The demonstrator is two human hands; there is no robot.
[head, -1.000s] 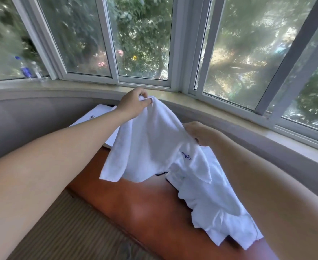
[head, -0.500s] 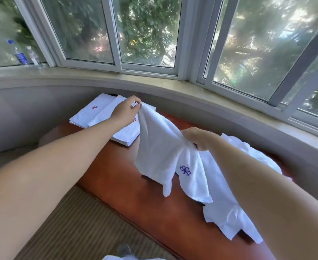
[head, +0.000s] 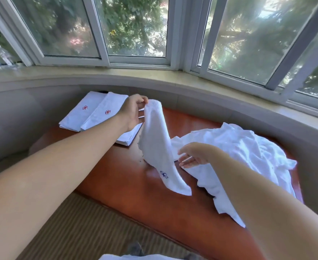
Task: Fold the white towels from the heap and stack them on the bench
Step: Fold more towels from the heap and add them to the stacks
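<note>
Head view: left hand pinches the top edge of a white towel at frame center, its lower end with a blue emblem draping onto the red-brown counter. Right hand open, fingers spread, just beside the towel, over the loose heap at right. Folded stack sits upper left on the counter
</note>
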